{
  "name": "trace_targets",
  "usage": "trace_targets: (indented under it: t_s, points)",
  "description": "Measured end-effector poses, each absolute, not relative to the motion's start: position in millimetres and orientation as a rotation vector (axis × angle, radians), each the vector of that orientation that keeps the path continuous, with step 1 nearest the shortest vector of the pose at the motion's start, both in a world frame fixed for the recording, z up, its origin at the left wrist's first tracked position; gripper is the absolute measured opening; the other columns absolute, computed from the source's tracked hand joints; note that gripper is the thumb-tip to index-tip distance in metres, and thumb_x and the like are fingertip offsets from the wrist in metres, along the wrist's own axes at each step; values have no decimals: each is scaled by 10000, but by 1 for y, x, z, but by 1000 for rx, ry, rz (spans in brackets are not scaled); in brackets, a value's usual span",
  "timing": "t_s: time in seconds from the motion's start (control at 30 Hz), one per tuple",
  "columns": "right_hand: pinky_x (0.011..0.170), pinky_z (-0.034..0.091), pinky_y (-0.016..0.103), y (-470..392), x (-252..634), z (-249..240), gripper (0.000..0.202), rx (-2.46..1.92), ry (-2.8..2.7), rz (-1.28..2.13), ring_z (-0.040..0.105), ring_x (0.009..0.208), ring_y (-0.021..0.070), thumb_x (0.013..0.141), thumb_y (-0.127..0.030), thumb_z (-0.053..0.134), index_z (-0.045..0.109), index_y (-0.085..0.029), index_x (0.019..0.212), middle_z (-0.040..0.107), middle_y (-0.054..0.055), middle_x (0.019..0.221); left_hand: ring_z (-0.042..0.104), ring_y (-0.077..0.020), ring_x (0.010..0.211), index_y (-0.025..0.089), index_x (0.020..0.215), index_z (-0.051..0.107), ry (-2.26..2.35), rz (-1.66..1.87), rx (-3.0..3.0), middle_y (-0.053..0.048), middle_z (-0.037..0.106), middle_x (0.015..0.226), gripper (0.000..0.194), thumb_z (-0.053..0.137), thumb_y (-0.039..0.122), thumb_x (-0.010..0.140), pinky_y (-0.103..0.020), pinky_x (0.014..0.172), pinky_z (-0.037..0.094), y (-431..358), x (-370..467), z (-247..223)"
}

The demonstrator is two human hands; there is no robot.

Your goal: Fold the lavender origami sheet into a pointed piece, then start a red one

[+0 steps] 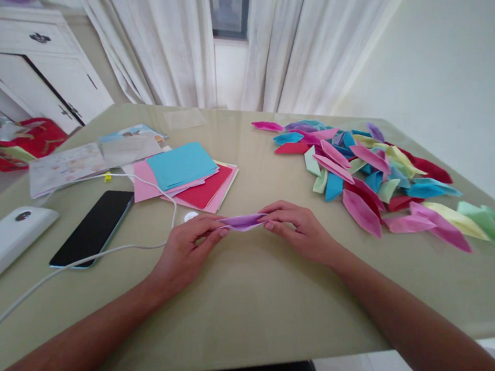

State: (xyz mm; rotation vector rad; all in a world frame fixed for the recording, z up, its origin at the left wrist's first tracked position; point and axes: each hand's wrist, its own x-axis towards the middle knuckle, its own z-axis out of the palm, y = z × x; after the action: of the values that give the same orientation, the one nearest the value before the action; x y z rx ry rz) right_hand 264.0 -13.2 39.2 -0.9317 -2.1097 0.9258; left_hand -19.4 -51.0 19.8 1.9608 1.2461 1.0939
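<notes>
A small folded purple paper (243, 222) is held level above the near middle of the table. My left hand (192, 244) pinches its left end between thumb and fingers. At the right end, my right hand (298, 227) grips it the same way. Beyond my left hand lies a stack of square paper sheets, with a blue sheet (182, 166) on top and a red sheet (203, 189) and pink ones beneath. To the right spreads a pile of folded paper pieces in pink, blue, green, yellow and red, among them a pink piece (362, 213).
On the left of the table (260, 302) lie a black phone (95, 228), a white power strip or box (10, 243), a white cable (121, 248) and printed sheets (66, 168). A white cabinet (40, 65) and curtains (162, 47) stand behind.
</notes>
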Motion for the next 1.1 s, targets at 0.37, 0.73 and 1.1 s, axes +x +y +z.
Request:
trace_targets:
  t_s: [0.37,0.73,1.1]
  points:
    - [945,528,380,-17,259,34,259,-1066,-2220,822,706,1041,223,1090,-293,574,823,-229,1055,803,59,1114,730,-219,1038,207,1100,791,1346,952,2089,-51,783,1126,243,589,332,1046,-349,942,570,-55,-14,18]
    - [821,527,353,-26,250,31,199,-1116,-2223,569,712,904,210,1016,-210,663,818,-215,891,824,45,979,738,-197,930,221,929,825,1334,912,2137,-37,793,1042,311,571,351,1053,-308,852,563,-56,-12,21]
    - [762,465,364,-33,245,27,116,-1202,-2309,272,632,802,235,942,-232,718,628,-216,871,720,49,825,723,-213,892,228,1062,703,1424,891,2127,-24,770,982,120,648,305,989,-330,815,574,-58,-12,18]
